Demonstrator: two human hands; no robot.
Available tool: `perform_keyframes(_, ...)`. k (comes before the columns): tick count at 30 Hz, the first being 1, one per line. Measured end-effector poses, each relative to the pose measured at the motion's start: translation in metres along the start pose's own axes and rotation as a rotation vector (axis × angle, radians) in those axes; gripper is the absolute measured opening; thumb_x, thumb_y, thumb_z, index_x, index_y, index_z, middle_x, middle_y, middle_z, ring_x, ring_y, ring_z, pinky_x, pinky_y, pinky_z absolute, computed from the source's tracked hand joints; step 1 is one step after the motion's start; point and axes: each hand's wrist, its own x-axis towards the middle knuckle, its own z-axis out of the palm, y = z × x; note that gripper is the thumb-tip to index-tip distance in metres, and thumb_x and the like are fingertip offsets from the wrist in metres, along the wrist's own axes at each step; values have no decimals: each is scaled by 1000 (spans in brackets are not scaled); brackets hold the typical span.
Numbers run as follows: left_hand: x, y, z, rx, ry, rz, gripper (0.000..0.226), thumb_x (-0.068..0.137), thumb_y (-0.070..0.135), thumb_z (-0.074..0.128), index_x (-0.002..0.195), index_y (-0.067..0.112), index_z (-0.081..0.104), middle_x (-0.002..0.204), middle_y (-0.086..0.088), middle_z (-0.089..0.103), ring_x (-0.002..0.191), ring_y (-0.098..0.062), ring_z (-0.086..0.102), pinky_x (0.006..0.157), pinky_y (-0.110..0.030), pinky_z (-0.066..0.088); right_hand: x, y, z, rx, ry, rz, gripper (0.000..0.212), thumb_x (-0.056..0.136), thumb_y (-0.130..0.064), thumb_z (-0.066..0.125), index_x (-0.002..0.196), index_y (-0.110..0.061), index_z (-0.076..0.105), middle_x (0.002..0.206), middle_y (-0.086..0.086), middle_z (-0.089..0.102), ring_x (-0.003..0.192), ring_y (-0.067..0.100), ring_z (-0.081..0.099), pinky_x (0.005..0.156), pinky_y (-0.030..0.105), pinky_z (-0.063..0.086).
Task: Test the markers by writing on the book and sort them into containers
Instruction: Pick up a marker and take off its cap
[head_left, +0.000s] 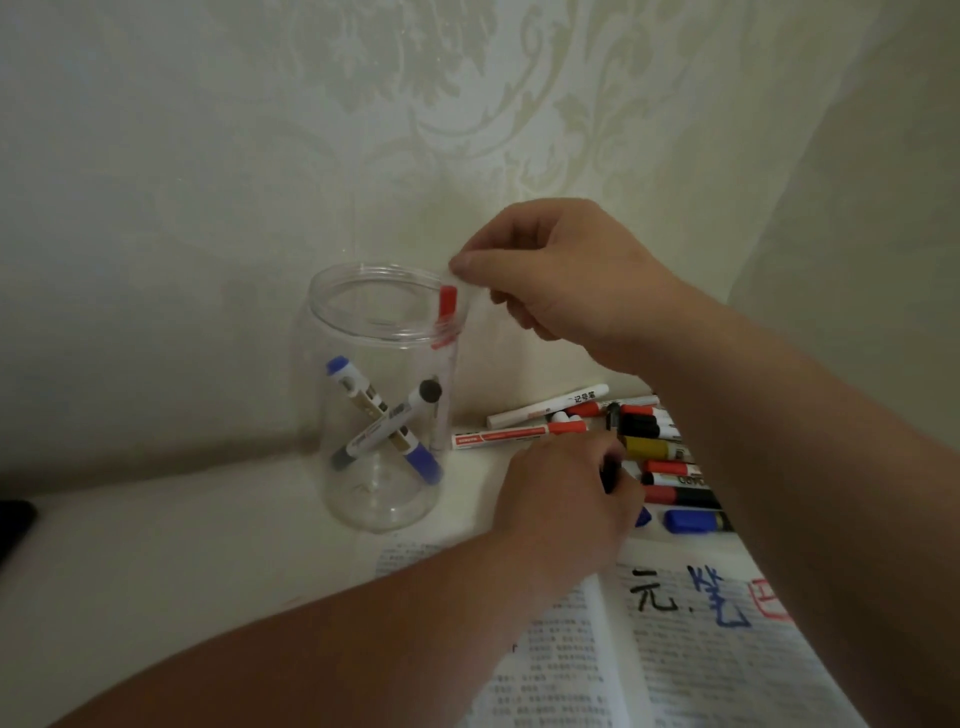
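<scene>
The open book (675, 654) is lying at 5 o'clock, showing black, blue and red writing. At its 12 o'clock, the left hand (561, 499) is curling its fingers round a dark marker (610, 472) at the marker pile (670, 449). At the pile's 9 o'clock, the jar (363, 506) is holding two crossed markers (382, 434). The right hand (566, 280) is pinching a red-capped marker (447, 304) at the 2 o'clock side of the jar's rim.

Just one head-worn cam here, up close above the clear round plastic jar (374, 499), looking forward and down toward the cream patterned wall (363, 130) behind it.
</scene>
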Motion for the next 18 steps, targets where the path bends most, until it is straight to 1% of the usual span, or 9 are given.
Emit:
perform_keyframes(3, 0, -1, -1, -104, 37, 17, 20, 96, 29, 54, 107, 31, 70, 90, 17, 66, 78, -4, 59, 74, -24, 52, -23, 11, -24, 10, 208, -88, 10, 87, -28, 75, 86, -18, 75, 62, -5, 64, 50, 3, 55, 50, 19, 42)
perform_keyframes(4, 1, -1, -1, -167, 45, 7, 21, 98, 27, 53, 108, 32, 70, 90, 16, 66, 77, -5, 60, 73, -26, 53, -35, 20, -33, 24, 248, -99, 8, 87, -27, 75, 85, -19, 74, 60, -6, 63, 50, 4, 55, 51, 20, 41)
perform_keyframes(7, 3, -4, 1, -292, 67, 0, 27, 101, 23, 49, 118, 36, 66, 100, 12, 67, 85, -8, 62, 78, -30, 53, -79, 58, -58, -12, 308, -68, 6, 87, -20, 75, 82, -24, 74, 59, -6, 63, 52, 5, 54, 52, 21, 41)
perform_keyframes(10, 4, -3, 3, -427, 57, 3, 29, 103, 21, 50, 114, 46, 61, 91, 14, 66, 76, -14, 62, 69, -31, 52, -125, 102, -74, -3, 407, 47, 25, 88, -9, 73, 85, -34, 74, 65, 0, 63, 55, 8, 54, 52, 20, 45)
perform_keyframes(12, 4, -1, 4, -494, 24, 2, 33, 102, 17, 53, 110, 48, 59, 88, 17, 64, 74, -16, 61, 67, -26, 50, -149, 127, -76, -40, 453, 46, 49, 88, 0, 71, 93, -49, 70, 73, -1, 63, 59, 12, 56, 55, 22, 48)
perform_keyframes(13, 3, 0, 5, -513, 8, 16, 34, 102, 15, 54, 111, 47, 59, 86, 17, 64, 73, -14, 60, 66, -22, 49, -159, 138, -75, -85, 448, 27, 62, 88, 2, 70, 100, -58, 65, 78, -3, 63, 60, 15, 56, 56, 24, 48)
perform_keyframes(15, 3, 1, 8, -516, -20, 52, 35, 99, 12, 58, 112, 44, 60, 85, 19, 65, 74, -6, 61, 69, -15, 48, -169, 152, -72, -196, 352, 31, 82, 87, -1, 72, 118, -73, 46, 88, -12, 62, 64, 17, 58, 58, 23, 49)
perform_keyframes(17, 2, 4, 11, -482, -55, 92, 35, 97, 9, 61, 111, 42, 61, 87, 21, 67, 79, -2, 64, 74, -15, 48, -170, 160, -70, -296, 228, 64, 89, 87, -10, 73, 127, -78, 31, 96, -20, 61, 66, 12, 60, 61, 21, 50)
perform_keyframes(18, 1, 4, 12, -458, -68, 112, 36, 96, 8, 62, 110, 42, 62, 89, 21, 68, 81, -2, 65, 75, -15, 49, -168, 161, -68, -328, 188, 54, 86, 88, -13, 73, 130, -75, 32, 98, -21, 62, 69, 10, 61, 63, 22, 51)
